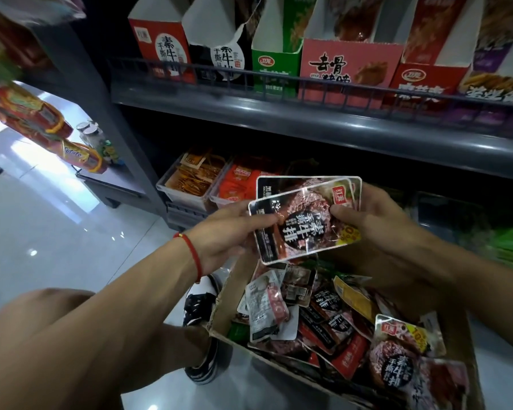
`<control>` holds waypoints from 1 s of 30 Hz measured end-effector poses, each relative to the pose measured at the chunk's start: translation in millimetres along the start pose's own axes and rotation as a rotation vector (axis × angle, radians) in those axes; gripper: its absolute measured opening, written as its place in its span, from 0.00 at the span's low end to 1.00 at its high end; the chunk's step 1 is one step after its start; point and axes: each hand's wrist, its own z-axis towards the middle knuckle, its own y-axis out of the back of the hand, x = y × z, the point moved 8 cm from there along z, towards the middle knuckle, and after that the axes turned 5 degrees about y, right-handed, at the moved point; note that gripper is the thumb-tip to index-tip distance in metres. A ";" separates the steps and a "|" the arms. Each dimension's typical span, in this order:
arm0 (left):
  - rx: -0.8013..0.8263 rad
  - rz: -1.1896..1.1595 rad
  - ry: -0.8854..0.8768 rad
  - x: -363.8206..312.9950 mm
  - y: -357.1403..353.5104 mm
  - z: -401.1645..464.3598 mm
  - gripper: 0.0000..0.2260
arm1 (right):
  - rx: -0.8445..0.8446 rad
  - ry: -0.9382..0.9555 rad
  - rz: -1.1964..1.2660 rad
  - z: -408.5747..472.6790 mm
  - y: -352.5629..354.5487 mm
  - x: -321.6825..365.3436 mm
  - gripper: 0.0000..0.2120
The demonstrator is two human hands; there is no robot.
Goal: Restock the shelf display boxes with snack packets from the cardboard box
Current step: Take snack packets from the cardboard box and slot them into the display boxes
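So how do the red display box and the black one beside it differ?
The red box has a neat, intact front; the black box has a torn front edge. The red box stands at the row's left end, the black box next to a green box. Both carry a round white label.

The black packet [304, 221] held by both hands reads 手撕素牛排, with a red 红派 tag. The red display box [163, 51] and black display box [219, 56] read 手撕素牛. The pink display box [342, 66] reads 去骨. A hanging bag [82, 156] reads "Potato".
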 end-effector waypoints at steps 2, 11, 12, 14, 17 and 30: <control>-0.059 -0.036 -0.086 -6.3 6.1 2.3 0.12 | 0.006 -0.061 0.125 -0.3 -3.3 -1.7 0.15; -0.204 -0.142 -0.213 -29.9 24.6 -5.8 0.15 | 0.002 -0.039 0.219 1.5 -20.4 18.0 0.22; -0.208 -0.142 -0.235 -34.6 26.3 -7.5 0.14 | -0.009 -0.028 0.184 2.0 -21.5 24.1 0.21; -0.208 -0.150 -0.293 -47.3 30.2 -10.5 0.11 | -0.047 0.002 0.144 5.6 -20.5 40.6 0.19; -0.250 -0.207 -0.355 -64.9 38.7 -17.2 0.08 | -0.095 0.106 -0.027 16.1 -21.1 74.5 0.13; -0.384 -0.579 -0.530 -112.7 93.1 -25.2 0.12 | 0.022 0.175 -0.225 90.5 -66.6 187.2 0.14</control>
